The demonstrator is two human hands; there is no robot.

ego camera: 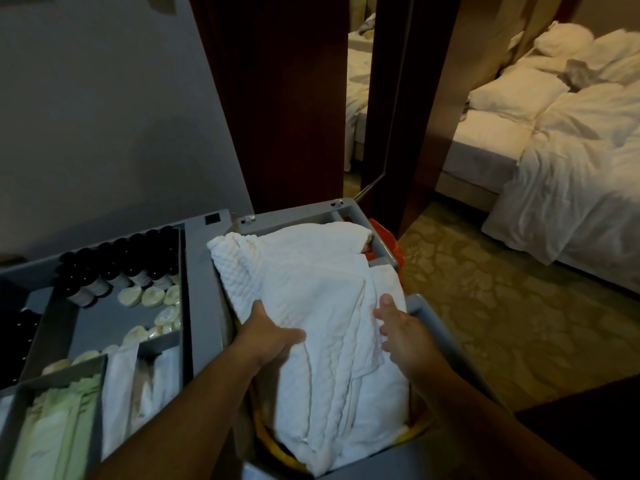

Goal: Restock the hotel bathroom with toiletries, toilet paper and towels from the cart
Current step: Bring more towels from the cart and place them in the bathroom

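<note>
Unmade bed (571, 188), white duvet, fills right of frame. Pillows (519, 88) upper right. Patterned carpet (502, 306) lower right. Dark wooden door (277, 98) top centre. Grey wall (104, 98) upper left.

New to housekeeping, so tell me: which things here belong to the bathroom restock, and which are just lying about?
For the job: white towels, gripped by the left hand, right hand touching; dark bottles; round soaps; cart.
Lying about: unmade bed, pillows, patterned carpet.

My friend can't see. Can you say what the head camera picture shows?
A person's left hand grips the edge of a pile of white waffle-textured towels in a grey plastic cart, and the right hand rests on it. The cart's left tray holds small dark bottles and round wrapped soaps.
</note>
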